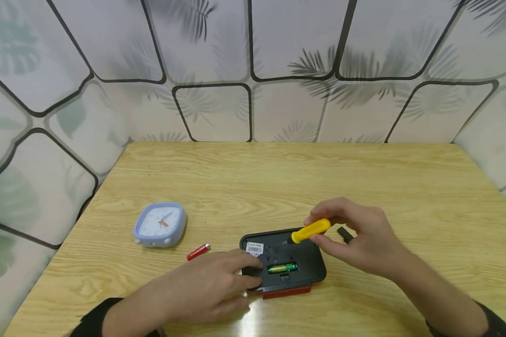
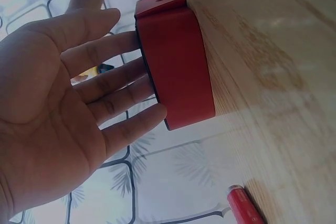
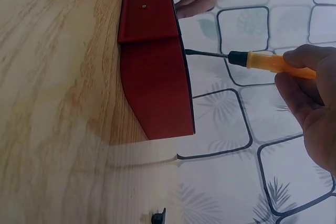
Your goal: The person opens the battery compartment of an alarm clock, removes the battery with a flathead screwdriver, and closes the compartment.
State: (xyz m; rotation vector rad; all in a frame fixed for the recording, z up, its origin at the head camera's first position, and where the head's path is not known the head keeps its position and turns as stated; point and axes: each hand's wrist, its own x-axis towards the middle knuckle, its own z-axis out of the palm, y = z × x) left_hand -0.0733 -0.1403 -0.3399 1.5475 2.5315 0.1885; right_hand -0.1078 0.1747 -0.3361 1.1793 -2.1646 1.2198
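A red device with a black back panel (image 1: 309, 264) lies back side up, a green battery (image 1: 282, 268) in its open compartment. My left hand (image 1: 212, 283) rests on the panel's left part; in the left wrist view its fingers (image 2: 123, 93) stretch out to the edge of the red casing (image 2: 178, 69). My right hand (image 1: 362, 236) pinches the yellow handle of a screwdriver (image 1: 311, 230) between thumb and fingers. In the right wrist view the screwdriver's shaft (image 3: 210, 53) reaches the black back; the exact spot under the tip is hidden there.
On the wooden table (image 1: 253, 187), a light-blue alarm clock (image 1: 160, 224) stands to the left. A red battery (image 1: 198, 252) lies between it and the device. Beside my right hand is a small black piece (image 1: 345, 235), partly covered. A patterned backdrop (image 1: 286, 107) rises behind the table.
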